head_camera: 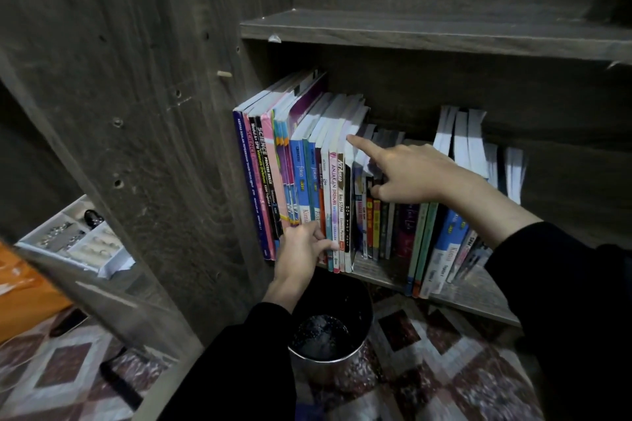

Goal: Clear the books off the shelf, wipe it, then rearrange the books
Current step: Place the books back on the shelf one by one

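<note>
both hands are at the row of colourful upright paperback books [298, 178] on the dark wooden shelf [478, 292]. right hand [410, 174] lays its straight forefinger on a white book's top edge, other fingers curled, holding nothing. left hand [301, 251] touches the lower spines with bent fingers; whether it grips cannot be told. below the books stands a round black metal bin [323, 335].

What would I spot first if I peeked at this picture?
The row of colourful books standing on the dark wooden shelf jumps out first. The right hand pokes one finger at the book tops, while the left hand touches the spines down low. Below the shelf, a shiny black bin sits on the patterned rug.
</note>
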